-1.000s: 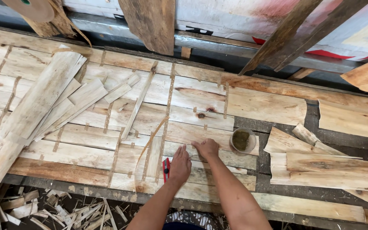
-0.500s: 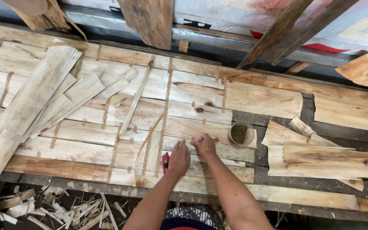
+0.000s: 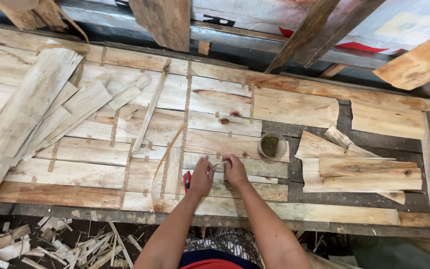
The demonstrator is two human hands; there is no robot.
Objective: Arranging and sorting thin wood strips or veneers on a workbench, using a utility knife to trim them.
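Both hands are working low on the patchwork sheet of pale thin wood veneer pieces (image 3: 125, 169), which is lying flat and covering most of the dark workbench (image 3: 344, 127); everything below is placed against that sheet. The left hand (image 3: 202, 177) is resting palm down near the sheet's lower edge, fingers bent, thumb and forefinger pinching toward the right. The right hand (image 3: 235, 170) is sitting just beside it, knuckles up, fingers curled in the same pinch. Between the two, a short thin pale strip (image 3: 217, 166) is being held at both ends, lying close over the veneer; whether it is tape or a wood sliver, cannot tell. A small red-handled tool (image 3: 186, 181) is lying on the sheet, partly hidden under the left hand's outer side; its working end is not showing. A small round container of dark greenish paste (image 3: 270, 146) is standing at the sheet's right edge, near the right hand and up from it. A curled thin wood shaving (image 3: 167, 152) is arching over the sheet just left of the hands. Loose long veneer boards (image 3: 31, 109) are lying stacked aslant over the sheet's left end. To the right of the sheet, well apart from the hands, a small pile of offcut veneer pieces (image 3: 359, 169) is lying on the bare bench. Below the sheet's near edge, splintered wood scraps (image 3: 75, 244) are littering the floor.
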